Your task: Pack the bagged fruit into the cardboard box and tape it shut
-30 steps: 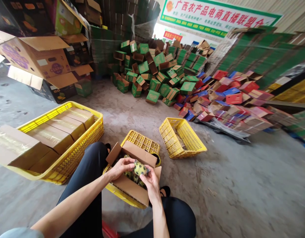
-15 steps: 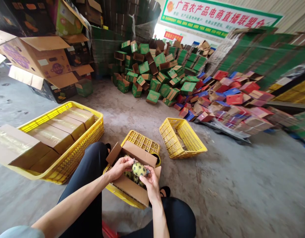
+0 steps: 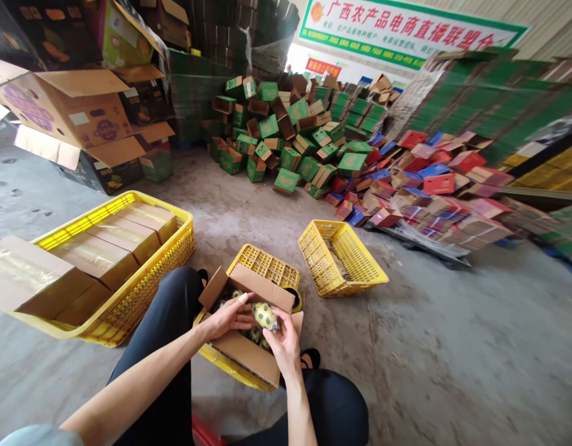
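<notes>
My right hand (image 3: 282, 334) pinches the lower right end of a small yellow-green, dark-spotted fruit (image 3: 264, 315) that looks wrapped in clear plastic. Close to its left side is my left hand (image 3: 233, 314), open with fingers apart; whether a fingertip touches the fruit I cannot tell. Both hands are above an open cardboard box (image 3: 253, 357), its flaps spread. Several similar spotted fruits (image 3: 255, 336) lie inside, partly hidden by my hands. The box rests on a yellow plastic crate (image 3: 234, 368) between my legs.
To the left, a yellow crate (image 3: 186, 238) holds several taped cardboard boxes (image 3: 100, 248). Another yellow crate (image 3: 344, 288) stands on the floor to the right. Black tape rolls seem tucked behind my box. Green cartons (image 3: 286, 181) and red-blue cartons (image 3: 439, 184) are heaped farther back.
My left hand has let go of the fruit's left end, and its fingers have spread. My right hand still holds the fruit, now turned with its wrapped end toward the lower right.
</notes>
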Demonstrator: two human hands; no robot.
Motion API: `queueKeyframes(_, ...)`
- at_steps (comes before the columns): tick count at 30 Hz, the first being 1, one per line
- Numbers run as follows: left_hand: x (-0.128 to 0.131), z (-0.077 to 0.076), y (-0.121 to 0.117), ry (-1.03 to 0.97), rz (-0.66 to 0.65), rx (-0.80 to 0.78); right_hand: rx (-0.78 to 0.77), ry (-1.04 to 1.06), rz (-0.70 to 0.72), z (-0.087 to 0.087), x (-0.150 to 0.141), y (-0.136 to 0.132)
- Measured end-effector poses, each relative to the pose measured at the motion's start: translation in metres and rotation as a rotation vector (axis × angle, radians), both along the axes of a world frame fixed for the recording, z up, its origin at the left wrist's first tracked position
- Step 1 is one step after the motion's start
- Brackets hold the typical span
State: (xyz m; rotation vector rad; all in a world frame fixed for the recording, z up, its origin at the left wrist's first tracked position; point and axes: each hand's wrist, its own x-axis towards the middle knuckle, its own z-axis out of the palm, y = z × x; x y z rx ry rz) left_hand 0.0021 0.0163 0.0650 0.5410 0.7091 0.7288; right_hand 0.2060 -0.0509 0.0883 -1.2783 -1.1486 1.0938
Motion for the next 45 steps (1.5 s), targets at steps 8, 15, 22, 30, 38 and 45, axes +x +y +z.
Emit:
queueKeyframes(8, -0.001, -0.003, 0.000, -0.018, -0.028, 0.013, -0.004, -0.149, 0.060, -0.003, -0.005, -0.004)
queueKeyframes(15, -0.001, -0.002, 0.000, -0.062, 0.069, 0.127, -0.200, 0.243, -0.031, -0.011, 0.002, 0.001)
queueKeyframes(22, 0.002, 0.000, -0.006, -0.077, -0.004, 0.263, -0.313, 0.321, -0.073, -0.012, 0.000, -0.002)
queueKeyframes(30, 0.002, -0.001, -0.006, -0.087, -0.096, 0.236, -0.182, 0.234, -0.025, -0.006, 0.001, -0.002)
queueKeyframes(38, 0.002, 0.006, -0.004, -0.031, -0.033, 0.337, -0.123, 0.155, 0.024, -0.004, 0.002, -0.004)
queueKeyframes(45, 0.000, 0.009, -0.003, 0.009, -0.011, 0.373, -0.355, 0.385, 0.066, -0.003, -0.002, -0.005)
